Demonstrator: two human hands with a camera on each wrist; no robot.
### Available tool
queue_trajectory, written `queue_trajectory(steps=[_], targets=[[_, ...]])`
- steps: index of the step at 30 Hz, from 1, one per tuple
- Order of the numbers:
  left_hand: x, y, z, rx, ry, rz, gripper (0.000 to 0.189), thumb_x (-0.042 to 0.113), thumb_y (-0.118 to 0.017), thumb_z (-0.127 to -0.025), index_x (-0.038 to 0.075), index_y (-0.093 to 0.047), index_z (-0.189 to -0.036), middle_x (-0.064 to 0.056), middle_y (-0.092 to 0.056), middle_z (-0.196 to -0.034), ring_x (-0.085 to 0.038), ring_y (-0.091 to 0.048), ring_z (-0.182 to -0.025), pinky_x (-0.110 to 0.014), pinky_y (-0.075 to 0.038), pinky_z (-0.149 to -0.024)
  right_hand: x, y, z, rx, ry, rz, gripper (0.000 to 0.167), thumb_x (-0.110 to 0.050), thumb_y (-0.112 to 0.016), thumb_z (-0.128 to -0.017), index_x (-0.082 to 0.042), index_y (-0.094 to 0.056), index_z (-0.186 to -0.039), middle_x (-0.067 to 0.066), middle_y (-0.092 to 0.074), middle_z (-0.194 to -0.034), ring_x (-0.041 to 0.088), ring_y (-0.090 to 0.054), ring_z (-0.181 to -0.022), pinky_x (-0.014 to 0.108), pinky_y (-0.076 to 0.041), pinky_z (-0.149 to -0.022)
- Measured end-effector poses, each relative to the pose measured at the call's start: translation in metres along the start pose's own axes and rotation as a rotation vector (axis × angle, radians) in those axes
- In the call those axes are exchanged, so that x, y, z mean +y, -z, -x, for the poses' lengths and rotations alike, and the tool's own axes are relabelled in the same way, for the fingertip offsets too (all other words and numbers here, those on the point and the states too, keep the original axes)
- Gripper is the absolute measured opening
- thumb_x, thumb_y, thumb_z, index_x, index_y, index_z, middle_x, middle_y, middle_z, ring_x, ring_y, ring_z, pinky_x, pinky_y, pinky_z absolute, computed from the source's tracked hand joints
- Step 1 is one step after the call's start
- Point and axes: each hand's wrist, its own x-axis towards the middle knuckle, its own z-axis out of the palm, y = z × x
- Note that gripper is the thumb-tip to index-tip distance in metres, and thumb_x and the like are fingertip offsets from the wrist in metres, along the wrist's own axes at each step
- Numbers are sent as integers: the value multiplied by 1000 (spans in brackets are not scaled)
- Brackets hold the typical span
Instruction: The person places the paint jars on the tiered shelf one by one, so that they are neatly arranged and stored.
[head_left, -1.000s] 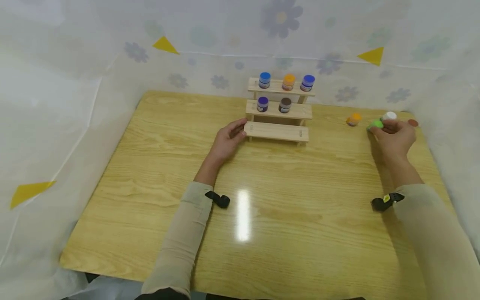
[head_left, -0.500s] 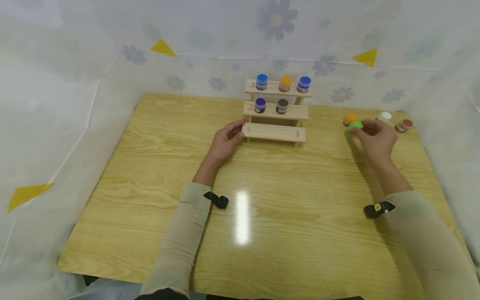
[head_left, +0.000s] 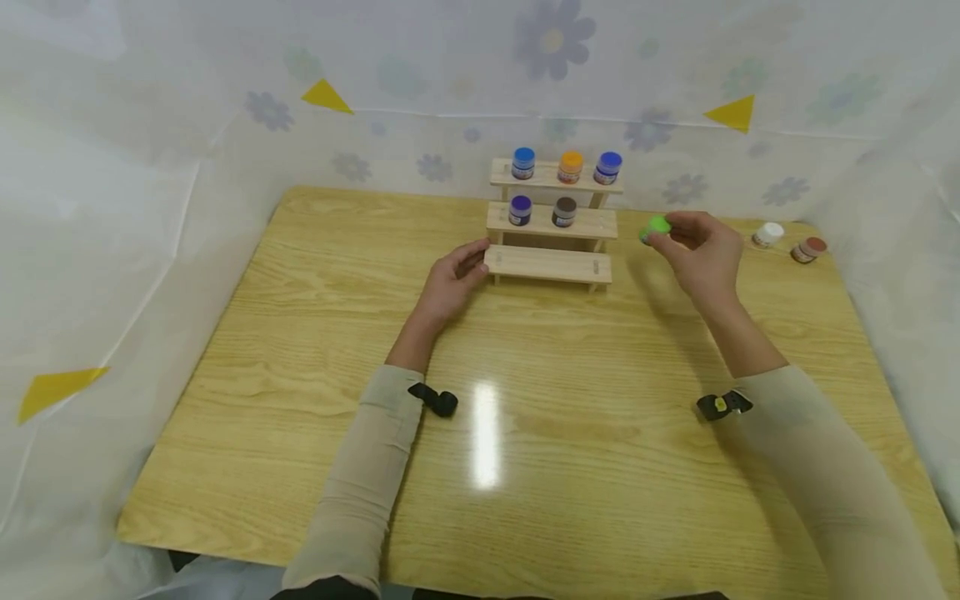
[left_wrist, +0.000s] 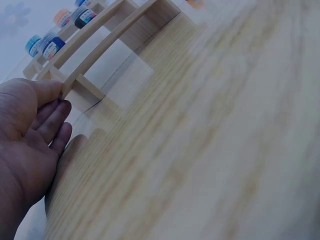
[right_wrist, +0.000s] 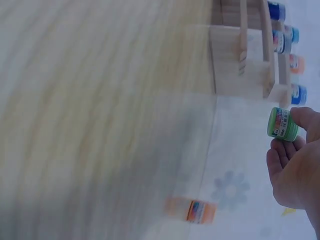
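My right hand pinches a small green-capped paint jar between thumb and fingers, raised above the table to the right of a three-step wooden display rack. At the rack's left side, my left hand grips the end of the lowest step, thumb against the wood in the left wrist view. Blue, orange and darker blue jars stand on the top step. The middle step bears a purple-capped jar and a brown-capped jar; the lowest is bare.
A white-capped jar and a reddish-brown-capped jar stand at the table's back right. Another orange jar shows in the right wrist view, hidden behind my right hand in the head view. Floral sheeting hangs behind the table.
My right hand has carried the green-capped jar leftward and up, from beside the white-capped jar past the orange jar towards the rack. The left hand stays at the rack's lowest step.
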Motion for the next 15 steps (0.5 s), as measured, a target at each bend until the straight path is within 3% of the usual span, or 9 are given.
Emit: queue_trajectory(steps=[9,15], targets=[[1,0,0,1,8,6,49,14,-61,-109,9,-52,-157,-6,-53,-159,-19,-51,-145,-32,-48,-116,-26,-30,-16,-45,73,-31,37,-12,-86,-90,3,-75,-122,9,-76,-111,5,-69,-98,19,-58,-92],[1,1,-1,-2,3,12,49,13,-61,-109,8,-52,-156,-7,-53,-159,-20,-51,-145,-32,-48,-116,-37,-46,-23,-113,45,16,38,-18,-84,-93,1,-74,-125,16,-74,-119,6,-68,-102,24,-58,-96]])
